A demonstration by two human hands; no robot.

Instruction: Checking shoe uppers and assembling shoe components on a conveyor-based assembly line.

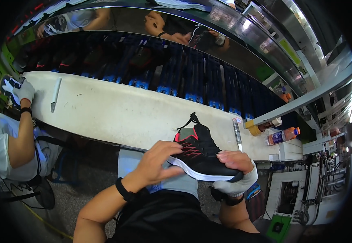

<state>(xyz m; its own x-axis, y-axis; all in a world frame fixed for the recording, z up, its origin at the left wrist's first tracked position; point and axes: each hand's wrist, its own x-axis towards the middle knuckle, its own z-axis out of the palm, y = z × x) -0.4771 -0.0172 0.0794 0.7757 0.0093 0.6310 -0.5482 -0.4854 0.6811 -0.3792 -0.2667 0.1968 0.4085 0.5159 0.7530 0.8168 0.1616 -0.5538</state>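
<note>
A black sneaker (202, 148) with red zigzag lines on its side, a red collar lining and a white sole is tilted above the near edge of the bench. My right hand (238, 172), in a white glove that leaves fingers bare, grips it by the toe. At the heel end, my left hand (157, 160) is bare and open, thumb spread from the fingers. Its fingertips overlap the shoe's side; how firmly they touch I cannot tell. A black lace loop (193, 118) sticks up from the collar.
The pale bench (115, 107) curves across, with a pen-like tool (56, 95) at left and a slim silver tool (237, 133) at right. Beyond those are a yellow-brown roll (253, 127) and an orange-capped bottle (283, 136). Dark racks (168, 73) line the far side. A co-worker's gloved hand (24, 91) holds another shoe.
</note>
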